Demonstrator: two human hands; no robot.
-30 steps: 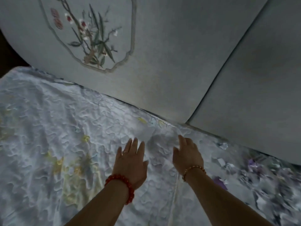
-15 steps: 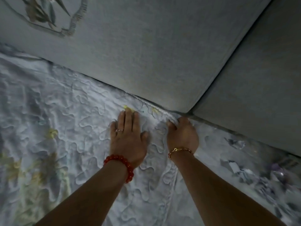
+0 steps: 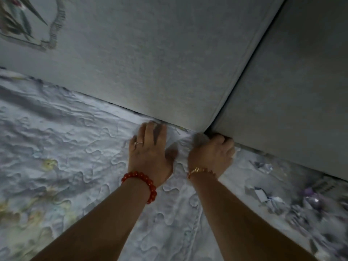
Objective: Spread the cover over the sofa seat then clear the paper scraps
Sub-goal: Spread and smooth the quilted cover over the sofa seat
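A white quilted cover (image 3: 75,166) with faint floral print lies over the sofa seat, wrinkled on the left. My left hand (image 3: 150,153) presses flat on the cover at its back edge, fingers straight and reaching the crease under the back cushion. My right hand (image 3: 212,155) lies just to the right with fingers curled, their tips pushed into the gap where the two back cushions meet; its fingertips are hidden. Paper scraps (image 3: 267,196), white and purple, lie scattered on the cover at the right.
Two grey back cushions stand behind the seat: the left cushion (image 3: 150,63) with an embroidered flower panel at its upper left, the right cushion (image 3: 301,91) plain. A dark seam runs between them down to my right hand.
Both hands have slid forward over the cover to the back crease. The right hand's fingers have curled into the gap under the cushions. The view has moved closer.
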